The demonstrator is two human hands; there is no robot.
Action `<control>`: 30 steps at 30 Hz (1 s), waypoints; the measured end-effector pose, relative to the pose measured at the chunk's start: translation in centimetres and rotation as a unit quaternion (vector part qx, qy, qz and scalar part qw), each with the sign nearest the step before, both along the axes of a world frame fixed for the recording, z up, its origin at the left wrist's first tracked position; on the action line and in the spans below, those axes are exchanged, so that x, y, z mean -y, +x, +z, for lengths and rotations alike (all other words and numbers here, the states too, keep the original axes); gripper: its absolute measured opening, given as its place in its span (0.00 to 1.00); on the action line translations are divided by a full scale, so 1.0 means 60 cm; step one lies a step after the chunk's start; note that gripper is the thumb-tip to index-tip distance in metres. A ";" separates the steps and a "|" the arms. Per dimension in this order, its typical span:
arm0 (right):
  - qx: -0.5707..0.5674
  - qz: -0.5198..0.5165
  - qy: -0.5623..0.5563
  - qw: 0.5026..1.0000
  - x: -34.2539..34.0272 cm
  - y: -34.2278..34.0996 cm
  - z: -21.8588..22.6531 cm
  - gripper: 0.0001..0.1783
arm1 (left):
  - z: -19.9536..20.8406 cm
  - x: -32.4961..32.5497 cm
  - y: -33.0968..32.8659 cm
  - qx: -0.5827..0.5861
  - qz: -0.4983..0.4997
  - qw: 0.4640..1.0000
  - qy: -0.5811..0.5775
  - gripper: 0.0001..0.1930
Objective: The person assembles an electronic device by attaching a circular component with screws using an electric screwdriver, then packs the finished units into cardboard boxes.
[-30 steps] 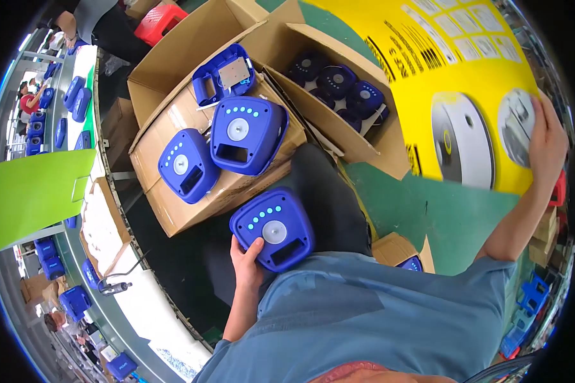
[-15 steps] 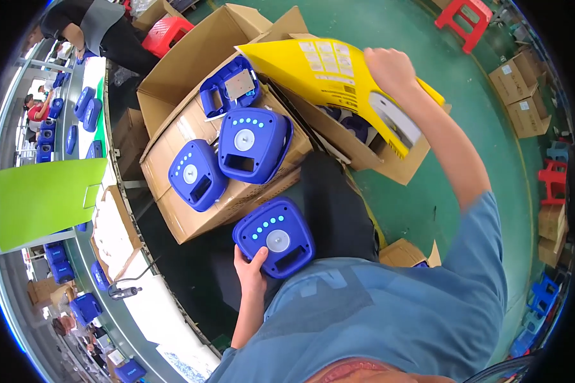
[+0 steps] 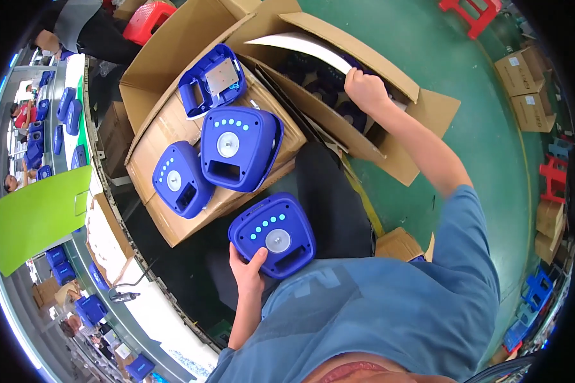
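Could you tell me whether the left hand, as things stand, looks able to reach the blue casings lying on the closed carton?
Probably not freely: the left hand is holding a blue casing, though the carton lies close, nothing between.

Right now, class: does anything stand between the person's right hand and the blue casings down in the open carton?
Yes. The right hand grips a white sheet lying over the open carton; the dark blue casings show only dimly under it. The left hand holds another blue casing apart from the carton.
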State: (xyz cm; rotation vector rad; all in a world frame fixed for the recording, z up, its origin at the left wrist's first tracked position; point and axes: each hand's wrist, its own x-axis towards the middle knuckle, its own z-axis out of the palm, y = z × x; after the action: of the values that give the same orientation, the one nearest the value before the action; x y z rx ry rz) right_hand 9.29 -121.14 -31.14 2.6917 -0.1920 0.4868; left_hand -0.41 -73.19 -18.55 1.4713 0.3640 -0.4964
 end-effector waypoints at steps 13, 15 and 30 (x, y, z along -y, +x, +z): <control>-0.329 0.042 0.280 0.901 -0.023 0.061 -0.329 0.08 | 0.026 0.048 0.018 -0.019 -0.005 0.997 0.071 0.42; -0.353 0.050 0.313 0.880 -0.024 0.073 -0.377 0.08 | 0.033 0.057 0.021 -0.023 -0.004 0.997 0.073 0.45; -0.221 -0.074 0.697 0.678 0.033 0.034 -0.284 0.28 | 0.085 0.236 0.061 0.090 -0.254 0.956 0.118 0.57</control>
State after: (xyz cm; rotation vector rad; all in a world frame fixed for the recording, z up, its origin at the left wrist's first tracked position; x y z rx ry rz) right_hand 11.30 -123.13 -48.16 4.0262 -0.9538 -0.7656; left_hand 3.25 -87.36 -13.43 1.8369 -0.1151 -0.7379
